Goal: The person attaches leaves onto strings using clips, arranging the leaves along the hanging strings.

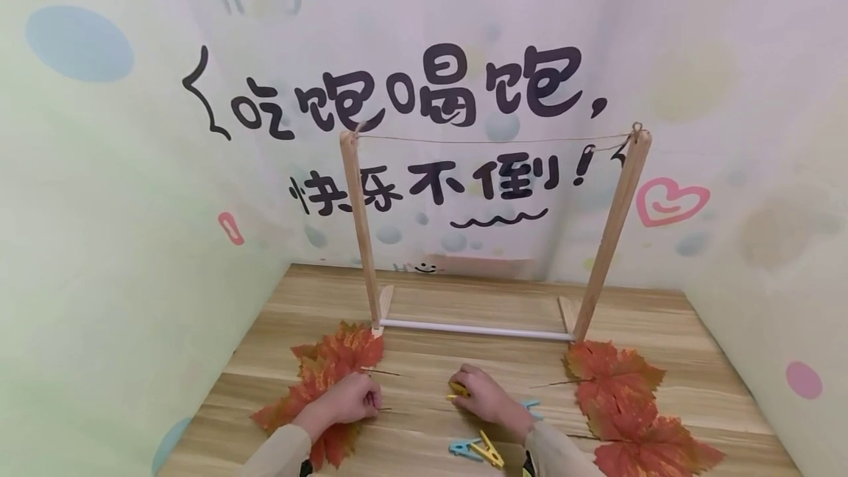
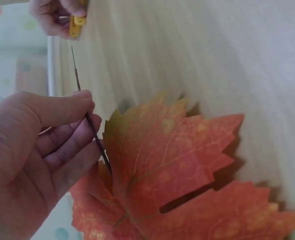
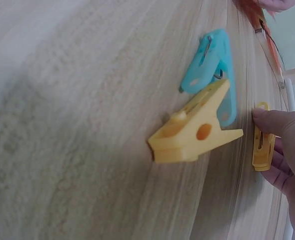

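My left hand point(image 1: 350, 397) pinches the thin brown stem point(image 2: 76, 77) of an orange-red artificial maple leaf point(image 2: 162, 150) between thumb and fingers. The leaf blade hangs beside the fingers in the left wrist view, and the stem's green tip sticks out past the thumb. In my right hand point(image 1: 486, 394) a yellow clothespin point(image 3: 262, 150) is pinched between thumb and fingers. Nearer my body lie another yellow clothespin point(image 3: 197, 127) and a blue clothespin point(image 3: 207, 62), overlapping on the table. Part of a further blue clothespin point(image 1: 532, 408) shows beside my right wrist.
A wooden frame stands beyond my hands, with a left post point(image 1: 361, 230), a right post point(image 1: 611, 241), a string point(image 1: 490, 141) across the top and a white rod point(image 1: 473, 330) low down. More maple leaves point(image 1: 619, 381) lie at the right of the wood-grain table point(image 1: 424, 359).
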Tool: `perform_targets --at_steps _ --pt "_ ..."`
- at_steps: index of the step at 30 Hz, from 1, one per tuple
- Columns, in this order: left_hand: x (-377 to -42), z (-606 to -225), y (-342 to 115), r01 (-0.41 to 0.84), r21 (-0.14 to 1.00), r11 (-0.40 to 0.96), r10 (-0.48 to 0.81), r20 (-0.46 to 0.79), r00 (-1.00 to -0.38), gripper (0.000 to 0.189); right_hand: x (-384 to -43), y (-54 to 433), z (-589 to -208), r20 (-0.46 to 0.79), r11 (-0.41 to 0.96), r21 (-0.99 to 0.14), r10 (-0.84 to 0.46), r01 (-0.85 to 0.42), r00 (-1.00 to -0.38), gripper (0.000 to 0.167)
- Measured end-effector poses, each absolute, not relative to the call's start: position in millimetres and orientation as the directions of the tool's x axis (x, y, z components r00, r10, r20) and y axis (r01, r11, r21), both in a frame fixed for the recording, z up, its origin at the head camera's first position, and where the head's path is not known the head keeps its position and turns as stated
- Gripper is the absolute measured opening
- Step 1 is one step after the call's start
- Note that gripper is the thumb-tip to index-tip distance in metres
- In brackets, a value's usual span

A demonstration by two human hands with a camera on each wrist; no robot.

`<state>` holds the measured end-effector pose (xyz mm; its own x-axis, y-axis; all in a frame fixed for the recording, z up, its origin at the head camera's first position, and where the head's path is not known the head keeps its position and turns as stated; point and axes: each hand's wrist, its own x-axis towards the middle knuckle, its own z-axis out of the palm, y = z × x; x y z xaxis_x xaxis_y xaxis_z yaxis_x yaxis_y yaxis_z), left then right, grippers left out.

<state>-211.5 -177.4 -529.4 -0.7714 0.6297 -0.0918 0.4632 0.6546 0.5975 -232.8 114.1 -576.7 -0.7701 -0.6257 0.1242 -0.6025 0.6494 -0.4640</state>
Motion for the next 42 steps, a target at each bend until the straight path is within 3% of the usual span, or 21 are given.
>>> perform_targets --at_steps 9,18,31,42 --pt "-218 -507 -182 0.5 0.577 0.646 0.632 -0.036 -0.774 0.007 -232 119 -572 0.165 0.625 -0.447 -0.645 -0.64 -0.746 0.025" --pt "-227 -486 -182 0.495 0.565 0.66 0.599 0.001 -0.801 0.009 -236 121 -563 0.154 0.652 -0.425 -0.631 -0.627 -0.761 0.026" --pt "-246 -450 -178 0.474 0.616 0.629 0.546 0.085 -0.834 0.009 -242 120 -510 0.178 0.574 -0.444 -0.696 -0.688 -0.696 0.027" --pt "-261 -411 -162 0.441 0.657 0.611 0.451 0.17 -0.876 0.006 -246 130 -467 0.291 0.576 -0.295 -0.706 -0.762 -0.646 0.025"
